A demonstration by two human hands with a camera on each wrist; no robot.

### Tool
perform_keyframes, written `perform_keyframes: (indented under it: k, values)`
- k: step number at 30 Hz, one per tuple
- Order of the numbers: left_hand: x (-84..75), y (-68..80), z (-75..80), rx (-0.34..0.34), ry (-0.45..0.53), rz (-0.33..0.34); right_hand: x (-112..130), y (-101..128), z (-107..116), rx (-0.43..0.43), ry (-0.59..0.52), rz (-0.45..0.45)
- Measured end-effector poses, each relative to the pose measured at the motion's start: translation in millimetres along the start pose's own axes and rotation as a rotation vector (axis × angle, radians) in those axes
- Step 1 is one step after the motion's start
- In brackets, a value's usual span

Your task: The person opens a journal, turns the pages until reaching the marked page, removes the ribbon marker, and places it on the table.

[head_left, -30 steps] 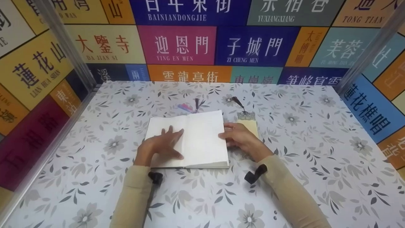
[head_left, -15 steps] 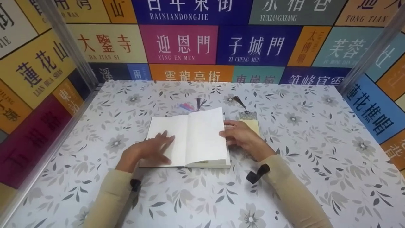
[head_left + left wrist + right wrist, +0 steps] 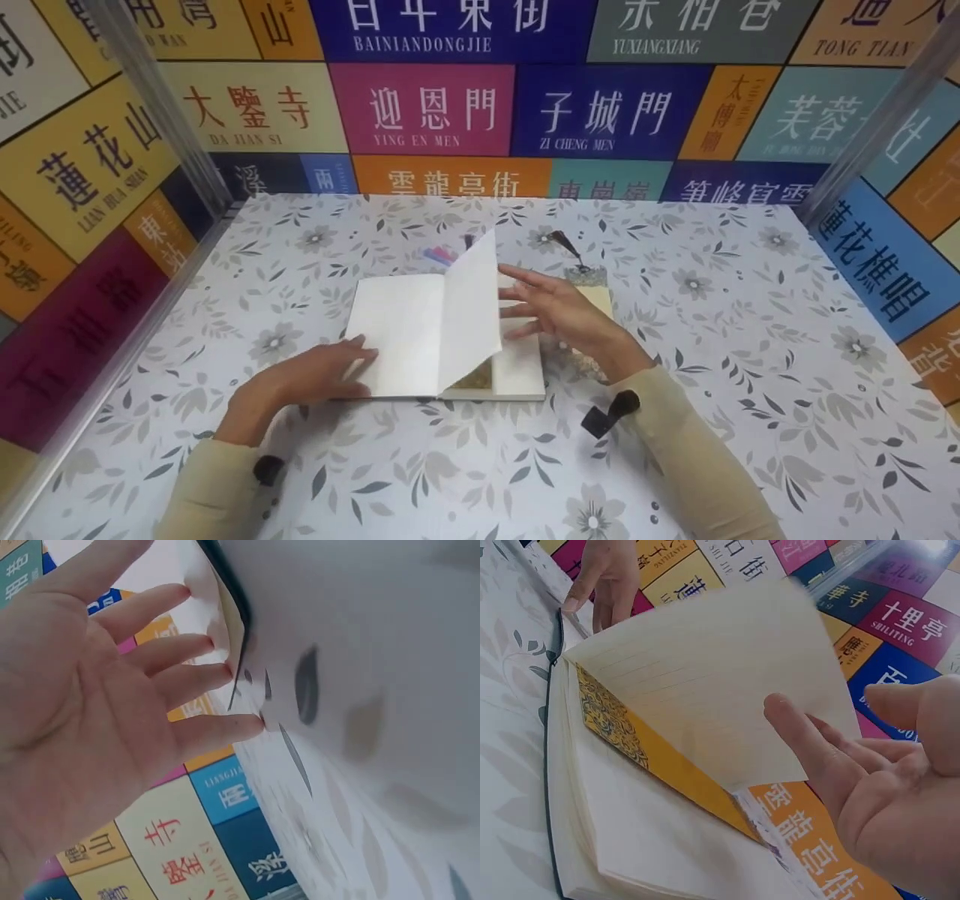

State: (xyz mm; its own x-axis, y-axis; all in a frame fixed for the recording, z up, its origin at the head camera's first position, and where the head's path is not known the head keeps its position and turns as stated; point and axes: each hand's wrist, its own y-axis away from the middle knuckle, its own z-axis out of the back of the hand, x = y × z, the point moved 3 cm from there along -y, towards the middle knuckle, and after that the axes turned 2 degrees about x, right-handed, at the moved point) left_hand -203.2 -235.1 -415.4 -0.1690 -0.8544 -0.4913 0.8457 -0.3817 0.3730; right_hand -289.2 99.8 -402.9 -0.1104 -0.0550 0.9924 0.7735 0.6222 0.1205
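Cream sleeves cover both forearms reaching over a flower-patterned tablecloth [image 3: 750, 360], boxed in on 3 sides by walls of coloured signs [image 3: 420, 105]. Furthest left, the left hand [image 3: 304, 379] lies flat with its fingers straight and spread, their tips pressing the near left corner of an open notebook [image 3: 397, 337]; it grips nothing. The left wrist view shows those fingertips [image 3: 225, 675] touching the edge of the page and cover, palm off the book. The notebook lies in the middle of the cloth, spine running away from the person, with bare cloth on every side of it. Its left page lies flat. 1 lined leaf [image 3: 471, 300] stands nearly upright over the spine, mid-turn, and under it a yellow patterned bookmark [image 3: 641, 742] lies tucked in the gutter of the right-hand pages. The right hand [image 3: 559, 311] hovers just to the right of that leaf, fingers extended and slightly apart, holding nothing; whether a fingertip touches the paper cannot be told. Behind the notebook lie pink and blue slips [image 3: 441, 255], and beside the right hand a second, pale bookmark with a dark tassel [image 3: 592, 289] rests on the cloth. Right of that, the cloth runs open to the wall.
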Motion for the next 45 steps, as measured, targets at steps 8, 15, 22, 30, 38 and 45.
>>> perform_keyframes:
  k: [8,15,22,30,38,45]
  values:
    - [5.0,3.6,8.2,-0.296,0.105,0.017,-1,-5,-28,0.101,0.277,0.110]
    - [6.0,0.7,16.5,-0.483,0.219,0.046,-6,-12,-59,0.156,0.842,0.138]
    - [-3.6,1.4,24.4,-0.626,0.198,0.013,-14,-21,-72,0.171,1.026,0.007]
    - [-13.8,-5.7,26.7,-0.635,0.177,-0.072,-18,-21,-69,0.153,1.069,-0.076]
    - [-14.2,-11.4,17.8,-0.492,0.113,-0.013,-24,-25,-70,0.204,1.065,-0.111]
    - [-11.7,-8.6,21.0,-0.398,0.000,0.044,-25,-26,-73,0.225,1.084,-0.125]
